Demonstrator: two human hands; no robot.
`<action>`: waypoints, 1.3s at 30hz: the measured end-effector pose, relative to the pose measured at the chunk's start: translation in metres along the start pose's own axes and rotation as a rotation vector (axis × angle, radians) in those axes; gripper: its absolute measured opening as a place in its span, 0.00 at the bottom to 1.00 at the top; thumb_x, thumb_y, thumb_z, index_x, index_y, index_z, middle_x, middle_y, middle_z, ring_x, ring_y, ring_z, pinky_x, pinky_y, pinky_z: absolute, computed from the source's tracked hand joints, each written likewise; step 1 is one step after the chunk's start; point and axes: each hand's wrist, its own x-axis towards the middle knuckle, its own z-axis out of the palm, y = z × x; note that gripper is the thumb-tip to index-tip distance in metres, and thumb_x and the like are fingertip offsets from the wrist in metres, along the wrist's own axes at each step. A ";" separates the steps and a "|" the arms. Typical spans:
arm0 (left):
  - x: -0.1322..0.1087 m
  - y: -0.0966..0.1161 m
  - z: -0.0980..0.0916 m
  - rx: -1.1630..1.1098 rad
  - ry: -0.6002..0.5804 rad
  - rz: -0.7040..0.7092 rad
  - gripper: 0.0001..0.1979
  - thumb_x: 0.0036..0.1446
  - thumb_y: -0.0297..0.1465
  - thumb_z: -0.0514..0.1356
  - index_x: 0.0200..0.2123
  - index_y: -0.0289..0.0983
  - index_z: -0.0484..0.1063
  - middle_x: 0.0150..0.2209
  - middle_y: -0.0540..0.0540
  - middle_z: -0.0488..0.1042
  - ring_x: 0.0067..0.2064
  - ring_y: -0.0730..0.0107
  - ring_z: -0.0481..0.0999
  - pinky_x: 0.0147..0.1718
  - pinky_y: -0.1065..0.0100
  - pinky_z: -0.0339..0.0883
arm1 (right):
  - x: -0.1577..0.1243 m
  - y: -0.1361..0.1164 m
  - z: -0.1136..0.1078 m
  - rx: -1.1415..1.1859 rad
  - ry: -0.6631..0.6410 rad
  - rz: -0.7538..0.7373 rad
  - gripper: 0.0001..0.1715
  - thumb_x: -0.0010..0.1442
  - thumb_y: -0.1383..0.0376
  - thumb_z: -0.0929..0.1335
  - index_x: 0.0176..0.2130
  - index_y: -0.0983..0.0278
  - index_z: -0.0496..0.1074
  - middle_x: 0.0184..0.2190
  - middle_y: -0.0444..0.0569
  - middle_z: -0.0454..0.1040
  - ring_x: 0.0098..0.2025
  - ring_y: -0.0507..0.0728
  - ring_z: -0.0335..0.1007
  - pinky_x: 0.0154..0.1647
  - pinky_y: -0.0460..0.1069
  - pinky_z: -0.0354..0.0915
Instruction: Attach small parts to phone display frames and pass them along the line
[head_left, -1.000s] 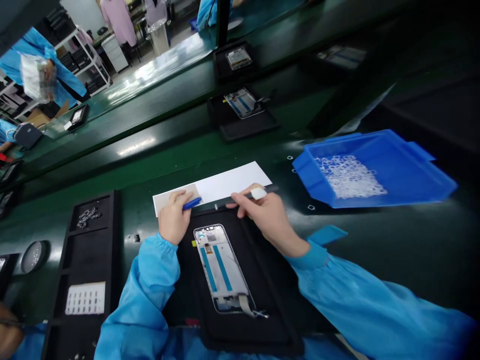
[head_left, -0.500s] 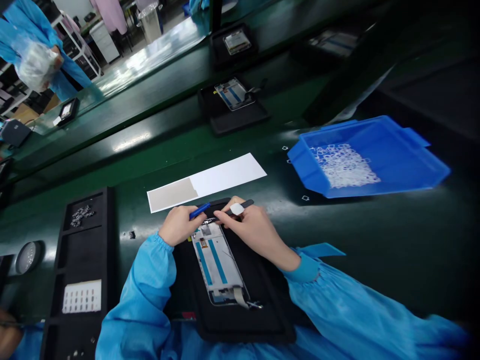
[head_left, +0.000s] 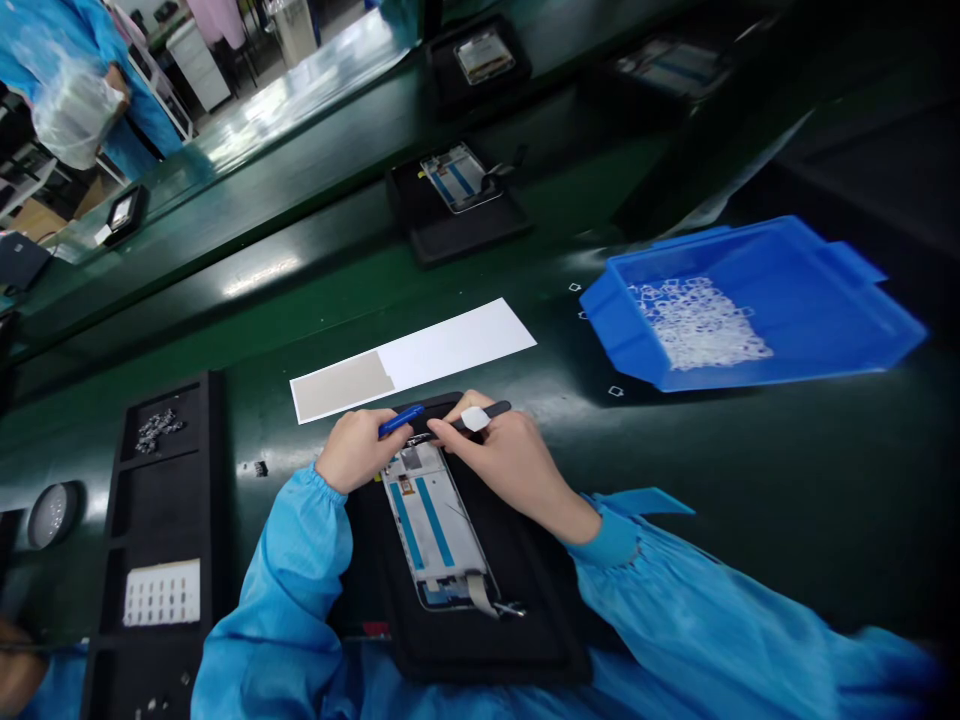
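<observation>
An opened phone (head_left: pixel 466 525) with two blue strips across its pale inner face lies in a black foam tray (head_left: pixel 517 640) in front of me. At its far end, my left hand (head_left: pixel 354 452) is closed around a slim blue pen-like tool (head_left: pixel 403 418); its fingertips rest by the phone's top edge. My right hand (head_left: pixel 510 455) pinches dark tweezers (head_left: pixel 496 408) with a white tag wrapped on them. The tweezers' tips point at the same top edge, though fingers partly hide them. A ribbon cable (head_left: pixel 478 592) sticks out at the phone's near end.
A blue bin (head_left: pixel 817 310) of small white frames stands at right, several frames loose beside it. White card (head_left: pixel 457 343) lies beyond the phone. On the left is a black compartment tray (head_left: pixel 214 480) with small parts. Another phone (head_left: pixel 457 178) sits farther back; a person (head_left: pixel 142 120) stands behind.
The view has shifted slightly, so the blue bin appears a little farther right. My hands keep nearly the same position and hold the same tools at the phone's top end.
</observation>
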 end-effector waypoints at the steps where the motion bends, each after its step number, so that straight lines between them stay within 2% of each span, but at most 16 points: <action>1: 0.000 0.000 0.000 0.002 -0.001 -0.001 0.12 0.63 0.35 0.57 0.30 0.36 0.75 0.20 0.54 0.64 0.25 0.72 0.62 0.26 0.71 0.50 | 0.000 0.000 0.000 -0.002 -0.002 0.006 0.21 0.66 0.52 0.64 0.26 0.62 0.67 0.27 0.48 0.72 0.29 0.59 0.70 0.28 0.50 0.59; 27: 0.000 0.002 0.000 0.022 -0.004 0.006 0.12 0.63 0.34 0.57 0.29 0.36 0.74 0.20 0.54 0.64 0.25 0.72 0.61 0.26 0.71 0.49 | -0.001 0.001 -0.001 0.031 -0.016 0.015 0.21 0.66 0.53 0.65 0.26 0.63 0.68 0.28 0.48 0.71 0.29 0.58 0.71 0.27 0.49 0.62; 39: 0.000 0.000 0.000 0.009 0.001 0.016 0.12 0.62 0.34 0.57 0.28 0.36 0.73 0.20 0.54 0.61 0.24 0.73 0.59 0.26 0.70 0.49 | -0.001 0.000 0.000 0.015 -0.015 0.016 0.20 0.65 0.54 0.64 0.26 0.62 0.68 0.28 0.48 0.71 0.27 0.58 0.70 0.26 0.50 0.59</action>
